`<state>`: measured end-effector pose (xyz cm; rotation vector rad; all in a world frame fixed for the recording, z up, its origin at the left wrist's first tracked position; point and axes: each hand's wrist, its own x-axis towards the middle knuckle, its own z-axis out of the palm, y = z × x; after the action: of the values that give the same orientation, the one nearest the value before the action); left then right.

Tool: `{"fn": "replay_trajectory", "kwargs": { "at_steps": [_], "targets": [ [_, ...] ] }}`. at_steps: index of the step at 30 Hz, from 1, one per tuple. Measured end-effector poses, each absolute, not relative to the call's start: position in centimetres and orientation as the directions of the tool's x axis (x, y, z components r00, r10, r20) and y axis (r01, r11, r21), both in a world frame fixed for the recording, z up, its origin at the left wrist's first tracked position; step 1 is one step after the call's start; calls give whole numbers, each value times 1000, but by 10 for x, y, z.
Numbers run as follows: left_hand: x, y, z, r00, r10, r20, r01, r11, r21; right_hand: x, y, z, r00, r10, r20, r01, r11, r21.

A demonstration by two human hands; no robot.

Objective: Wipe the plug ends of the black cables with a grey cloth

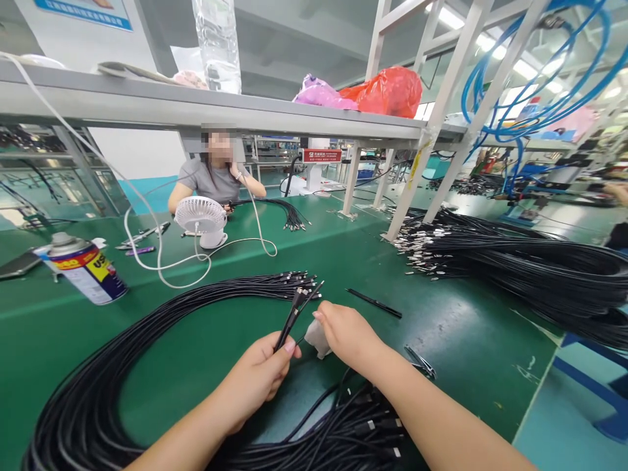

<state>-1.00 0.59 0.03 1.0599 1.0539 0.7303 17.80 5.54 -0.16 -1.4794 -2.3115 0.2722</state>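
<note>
In the head view, my left hand point(267, 369) is closed around a few black cables point(289, 320), their plug ends pointing up and away. Beside it my right hand point(348, 330) pinches a crumpled whitish cloth point(318, 339), close to the held plugs but slightly right of them. Behind both hands lies a curved bundle of black cables point(191, 294), its metal-tipped plugs gathered at the far end. More black cables with plugs point(353, 425) are heaped below my wrists. A thin black tool point(375, 303) and metal tweezers point(420, 362) rest on the green mat to the right.
A spray can point(88, 268) stands at left, with a white fan point(201, 219) and its cord further back. Opposite sits a person point(216, 176). A large cable pile point(515, 261) lies right, beside the frame post point(417, 170). An overhead shelf point(245, 111) carries bags and a bottle.
</note>
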Motion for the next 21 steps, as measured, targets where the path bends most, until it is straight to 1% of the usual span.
{"fn": "replay_trajectory", "kwargs": {
  "at_steps": [6,11,16,18,21],
  "targets": [
    [-11,7,1,360,875,-323,-1,347,938,179,58,-2,-406,890,208,807,456,-377],
    [-12,6,5,357,879,-315,-15,343,939,177,57,-2,-387,887,252,794,459,-399],
    [-12,6,4,363,878,-312,-33,347,937,179,56,-1,-351,885,307,763,460,-453],
    [-12,7,3,362,876,-318,-45,357,933,180,57,-2,-345,880,327,725,471,-503],
    [-13,8,3,369,869,-329,-54,373,926,179,56,-3,-348,884,312,561,463,-686]
  ]
}}
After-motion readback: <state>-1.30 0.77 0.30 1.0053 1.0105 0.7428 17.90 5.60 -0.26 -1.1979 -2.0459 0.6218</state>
